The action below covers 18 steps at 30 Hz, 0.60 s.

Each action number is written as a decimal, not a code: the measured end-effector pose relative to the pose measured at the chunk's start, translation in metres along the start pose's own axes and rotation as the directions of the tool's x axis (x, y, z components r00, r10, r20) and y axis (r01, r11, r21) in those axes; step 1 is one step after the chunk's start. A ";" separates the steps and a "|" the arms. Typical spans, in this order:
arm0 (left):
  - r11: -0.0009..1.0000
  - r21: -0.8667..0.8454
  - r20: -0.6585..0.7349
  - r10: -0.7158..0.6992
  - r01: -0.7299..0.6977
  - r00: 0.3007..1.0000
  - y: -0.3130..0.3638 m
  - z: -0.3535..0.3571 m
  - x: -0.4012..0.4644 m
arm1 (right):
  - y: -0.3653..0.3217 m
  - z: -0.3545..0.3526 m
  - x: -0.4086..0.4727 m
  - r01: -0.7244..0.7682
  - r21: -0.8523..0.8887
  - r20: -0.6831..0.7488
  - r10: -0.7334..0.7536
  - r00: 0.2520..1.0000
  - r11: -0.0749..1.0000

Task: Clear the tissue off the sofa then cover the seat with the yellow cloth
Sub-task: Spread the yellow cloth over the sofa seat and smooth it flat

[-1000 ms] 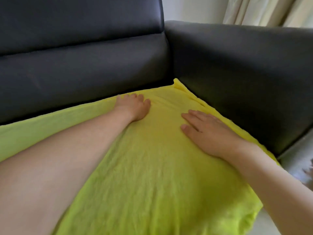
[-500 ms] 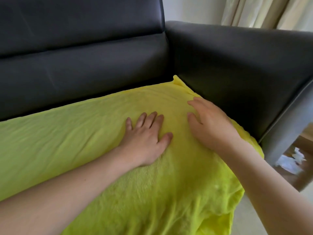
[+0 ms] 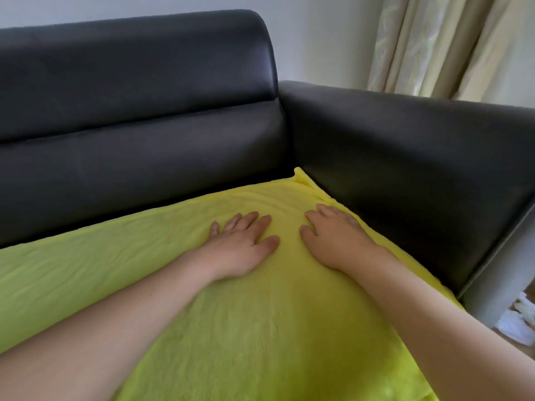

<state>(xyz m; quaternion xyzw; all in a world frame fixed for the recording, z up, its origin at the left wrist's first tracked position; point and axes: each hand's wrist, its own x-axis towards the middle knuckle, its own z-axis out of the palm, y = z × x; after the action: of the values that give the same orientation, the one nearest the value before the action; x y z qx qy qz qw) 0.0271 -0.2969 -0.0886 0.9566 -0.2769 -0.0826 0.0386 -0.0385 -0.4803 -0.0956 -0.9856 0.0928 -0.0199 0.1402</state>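
The yellow cloth [image 3: 115, 270] lies spread over the seat of the dark sofa [image 3: 139, 134], its far corner tucked where backrest and armrest meet. My left hand [image 3: 243, 247] lies flat on the cloth, fingers straight and pointing toward the backrest. My right hand [image 3: 335, 238] presses flat on the cloth beside it, close to the armrest [image 3: 405, 157]. Crumpled white tissue [image 3: 518, 322] lies on the floor past the sofa's right end.
A pale curtain [image 3: 451, 44] hangs behind the armrest at the upper right. A plain wall [image 3: 318, 39] stands behind the sofa. A strip of floor shows at the right edge beside the sofa's end panel.
My left hand has slid back from the backrest toward the middle of the cloth and settled beside my right hand. The view has tilted upward, showing more of the backrest and curtain.
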 end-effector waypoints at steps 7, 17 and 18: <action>0.998 -0.064 -0.040 -0.023 0.020 0.999 -0.018 -0.008 0.078 | -0.004 0.004 0.055 -0.055 0.119 -0.140 0.072 0.988 0.991; 0.975 0.045 -0.283 0.221 -0.217 0.933 0.031 -0.062 0.193 | 0.003 0.018 0.067 -0.023 0.167 -0.276 0.069 0.959 0.986; 0.962 0.153 -0.277 0.263 -0.228 0.924 0.035 -0.059 0.201 | 0.004 0.019 0.068 -0.021 0.171 -0.284 0.070 0.956 0.985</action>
<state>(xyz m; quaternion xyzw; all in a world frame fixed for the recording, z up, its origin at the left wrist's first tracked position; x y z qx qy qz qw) 0.1871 -0.4322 -0.0539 0.9164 -0.3902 0.0826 0.0330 0.0286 -0.4921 -0.1138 -0.9546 0.1330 -0.1682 0.2070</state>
